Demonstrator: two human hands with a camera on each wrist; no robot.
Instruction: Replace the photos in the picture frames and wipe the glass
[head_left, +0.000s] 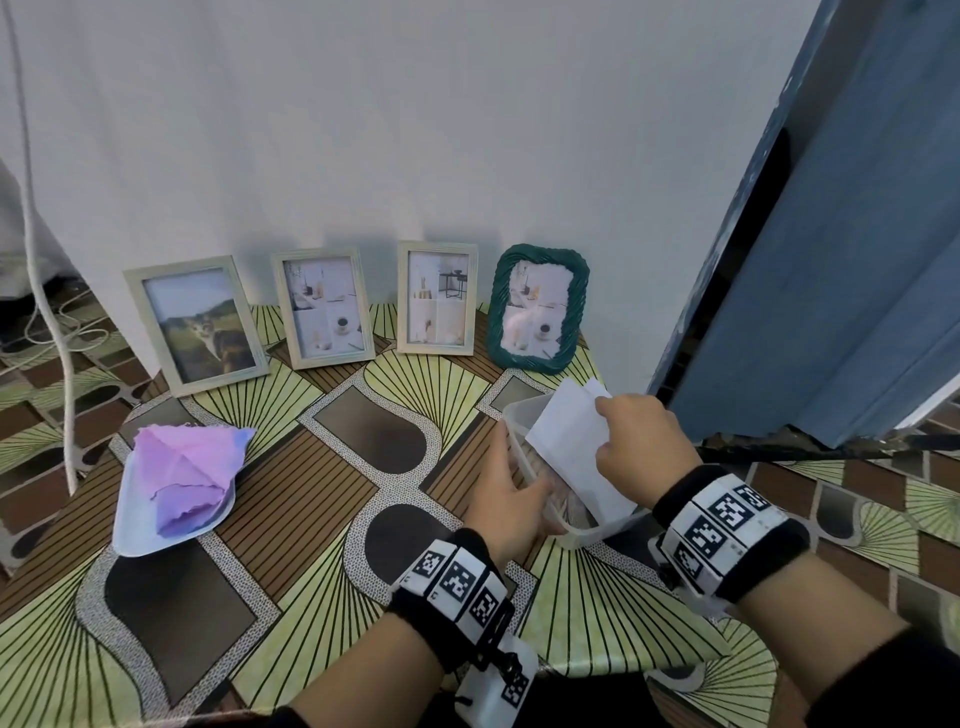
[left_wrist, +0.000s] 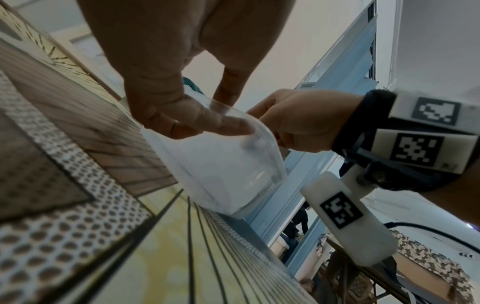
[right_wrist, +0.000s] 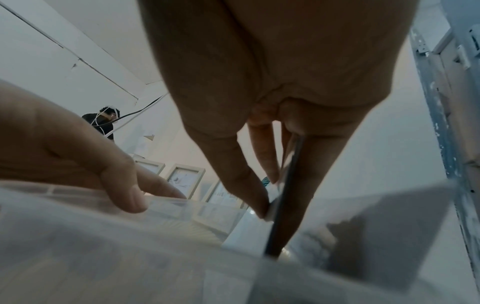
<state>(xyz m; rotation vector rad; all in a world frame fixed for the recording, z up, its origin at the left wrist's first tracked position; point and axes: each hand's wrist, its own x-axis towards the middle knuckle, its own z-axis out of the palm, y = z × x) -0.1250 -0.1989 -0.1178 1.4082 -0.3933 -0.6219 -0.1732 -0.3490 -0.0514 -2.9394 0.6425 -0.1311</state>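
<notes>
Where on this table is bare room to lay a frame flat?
Free: the middle, between the purple cloth and the clear container, before the frames; also the near edge. Crowded: the back row and the right corner around the container.

the table (head_left: 332, 467) wears a cover patterned with green fans, brown stripes and dotted grey bands. a plain white wall (head_left: 415, 130) stands behind it, and a blue door (head_left: 841, 270) with chipped paint at the right. a white cord (head_left: 51, 317) hangs at the left. the right wrist view shows a distant person in dark clothing (right_wrist: 101, 123).
</notes>
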